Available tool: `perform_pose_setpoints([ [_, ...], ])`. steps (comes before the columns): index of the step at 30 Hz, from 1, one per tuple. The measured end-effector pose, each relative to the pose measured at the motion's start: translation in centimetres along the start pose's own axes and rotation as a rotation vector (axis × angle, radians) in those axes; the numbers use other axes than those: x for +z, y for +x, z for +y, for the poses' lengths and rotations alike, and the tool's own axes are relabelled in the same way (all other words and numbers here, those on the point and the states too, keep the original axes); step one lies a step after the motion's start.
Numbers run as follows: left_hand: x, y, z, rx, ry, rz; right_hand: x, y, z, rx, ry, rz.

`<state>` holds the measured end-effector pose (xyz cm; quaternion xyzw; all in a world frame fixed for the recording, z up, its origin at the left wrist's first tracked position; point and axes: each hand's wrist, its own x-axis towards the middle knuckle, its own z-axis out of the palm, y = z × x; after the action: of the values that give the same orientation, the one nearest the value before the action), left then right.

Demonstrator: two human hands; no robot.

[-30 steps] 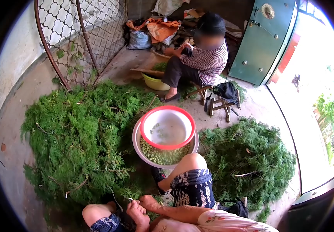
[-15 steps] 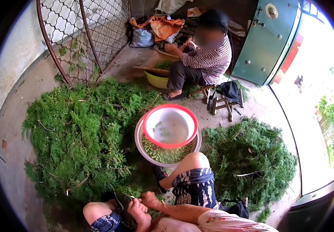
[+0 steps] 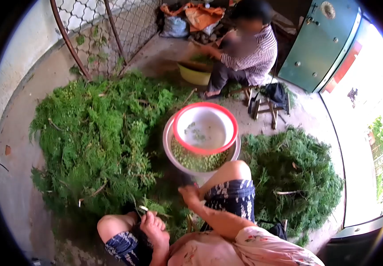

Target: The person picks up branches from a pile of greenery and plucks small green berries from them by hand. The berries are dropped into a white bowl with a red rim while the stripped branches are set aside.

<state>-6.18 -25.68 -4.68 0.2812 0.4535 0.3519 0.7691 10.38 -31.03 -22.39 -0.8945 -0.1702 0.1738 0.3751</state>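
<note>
My left hand (image 3: 155, 227) is closed around a leafy evergreen sprig (image 3: 159, 207), low between my knees. A pale cut stem end shows just above its fingers. My right hand (image 3: 189, 196) is beside my raised knee, just below the metal basin (image 3: 168, 153). Its fingers are curled and a little blurred, so whatever may be inside them is hidden. Many small round green cones (image 3: 200, 162) lie in that basin. A white bowl with a red rim (image 3: 236, 128) rests over it, with a few green bits inside.
A large heap of evergreen branches (image 3: 89, 137) spreads on the left, and another heap (image 3: 295, 177) lies on the right. Beyond the basin a person (image 3: 253, 57) sits by a yellow tub (image 3: 193, 76). Small wooden stools (image 3: 269, 111) and a green door (image 3: 318, 48) are at the right.
My right hand has moved away from my left, forward toward the basin. The left hand keeps the sprig. The whole view has shifted slightly, and the other person's arm has lowered toward the yellow tub.
</note>
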Motion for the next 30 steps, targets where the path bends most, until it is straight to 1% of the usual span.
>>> perform_pose_setpoints([
  [1, -0.1, -0.1, -0.2, -0.012, 0.005, -0.024, 1.7, 1.7, 0.8, 0.336, 0.619, -0.214],
  [2, 0.1, -0.2, -0.4, -0.021, 0.008, -0.043, -0.3, 1.9, -1.6, 0.472, 0.878, -0.209],
  [3, 0.1, 0.0, -0.5, -0.033, 0.043, -0.018, -2.8, 2.3, -4.7, 0.415, 0.711, -0.153],
  [4, 0.0, 0.0, -0.5, -0.045, 0.067, -0.031, -4.3, 3.5, -6.8, 0.529, 0.823, -0.12],
  [5, -0.2, 0.3, -0.5, -0.046, 0.086, -0.019, -2.9, 6.1, -5.2, 0.502, 1.006, -0.032],
  [9, -1.3, 1.3, -0.9, -0.077, 0.105, 0.01, -11.3, 10.9, -9.8, 0.638, 1.209, 0.248],
  [10, -1.4, 1.4, -1.1, -0.093, 0.099, 0.005, -11.6, 13.5, -7.8, 0.604, 1.033, 0.247],
  [12, -1.3, 1.7, -1.2, -0.127, 0.086, -0.005, -13.5, 16.4, -6.3, 0.622, 1.177, 0.251],
  [13, -1.3, 1.9, -1.3, -0.135, 0.089, -0.019, -13.9, 16.8, -6.0, 0.481, 1.335, 0.263],
  [14, -1.2, 2.0, -1.4, -0.138, 0.083, -0.028, -15.1, 18.0, -6.2, 0.564, 1.364, 0.194],
  [15, -1.1, 2.1, -1.5, -0.141, 0.078, -0.037, -15.8, 17.5, -5.4, 0.376, 1.358, 0.099],
  [16, -1.1, 2.2, -1.5, -0.144, 0.073, -0.045, -17.4, 15.5, -7.2, 0.188, 1.345, 0.004],
  [18, -1.2, 2.5, -1.8, -0.156, 0.059, -0.055, -16.8, 18.5, -4.0, 0.215, 1.592, -0.101],
  [19, -1.3, 2.5, -1.9, -0.162, 0.054, -0.061, -17.5, 18.0, -4.9, 0.212, 1.438, -0.024],
  [20, -1.4, 2.5, -1.9, -0.168, 0.058, -0.063, -18.9, 15.9, -8.6, 0.284, 1.405, 0.108],
  [21, -1.3, 2.5, -1.9, -0.173, 0.062, -0.067, -19.2, 15.3, -9.0, 0.233, 1.402, 0.12],
  [23, -1.2, 2.5, -1.9, -0.178, 0.064, -0.086, -18.2, 16.6, -6.8, 0.152, 1.264, 0.213],
  [24, -1.2, 2.6, -2.0, -0.18, 0.064, -0.099, -16.5, 19.8, -2.7, 0.124, 1.127, 0.289],
  [26, -1.1, 2.6, -2.0, -0.185, 0.061, -0.124, -17.3, 23.4, 1.5, 0.102, 0.53, 0.29],
  [27, -1.1, 2.6, -2.0, -0.189, 0.058, -0.134, -19.0, 23.8, 1.7, 0.104, 0.071, 0.209],
  [29, -0.9, 2.5, -1.7, -0.182, 0.051, -0.172, -19.0, 22.0, 1.6, -0.087, -0.395, 0.452],
  [30, -1.0, 2.5, -1.7, -0.203, 0.016, -0.19, -19.8, 22.3, 0.4, 0.08, -0.625, 0.309],
])
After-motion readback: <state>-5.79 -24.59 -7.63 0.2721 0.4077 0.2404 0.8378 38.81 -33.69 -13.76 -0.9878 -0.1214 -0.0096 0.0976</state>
